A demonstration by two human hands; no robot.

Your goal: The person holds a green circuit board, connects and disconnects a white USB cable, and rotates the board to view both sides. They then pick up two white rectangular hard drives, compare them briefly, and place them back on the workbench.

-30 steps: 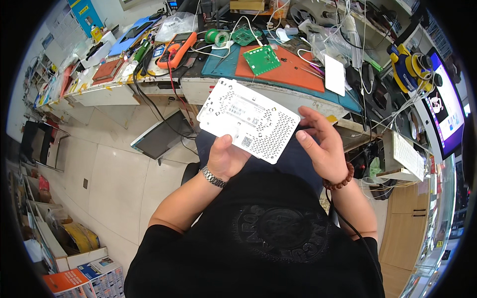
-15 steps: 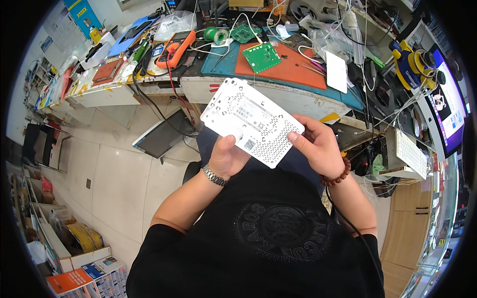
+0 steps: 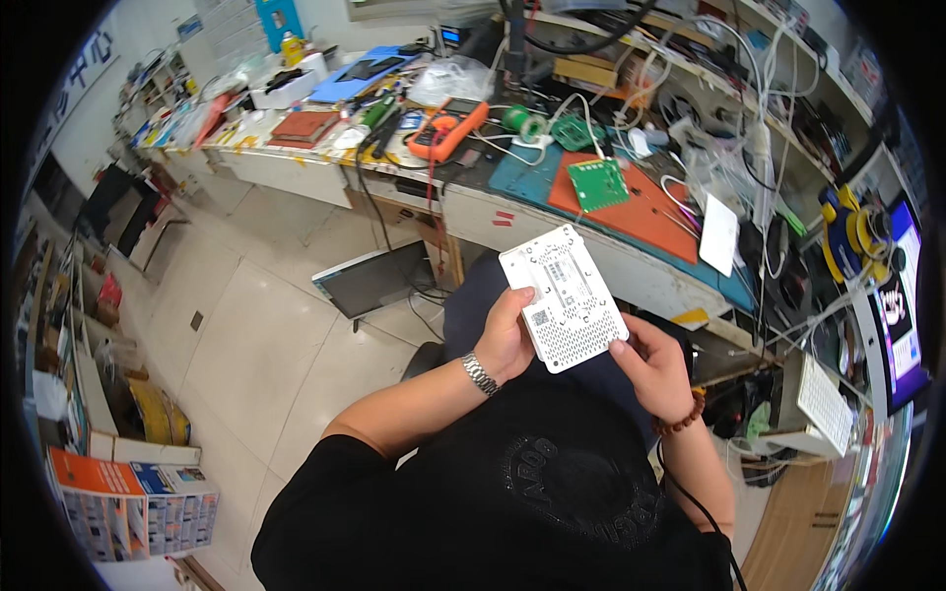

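Note:
A white plastic cover (image 3: 560,305) with vent holes, small slots and a printed label is held above my lap, its long axis leaning toward the far left. My left hand (image 3: 505,335) grips its left edge, with the thumb on the face. At the near right corner, my right hand (image 3: 652,372) pinches it between thumb and fingers. The fingers behind the cover are partly hidden. Beyond it, on the bench, a green circuit board (image 3: 597,185) lies on an orange mat (image 3: 645,225). Beside that mat is a flat white panel (image 3: 720,234).
An orange multimeter (image 3: 448,130) and a green spool of wire (image 3: 523,122) sit farther left on the cluttered bench. A monitor (image 3: 376,283) leans below the bench edge. On the right are a keyboard (image 3: 824,404), a lit screen (image 3: 899,305) and tangled cables.
My view has shifted, so the bench appears farther right and lower. The cover has turned more upright in the picture. My left hand now holds its left edge, with the thumb over the face.

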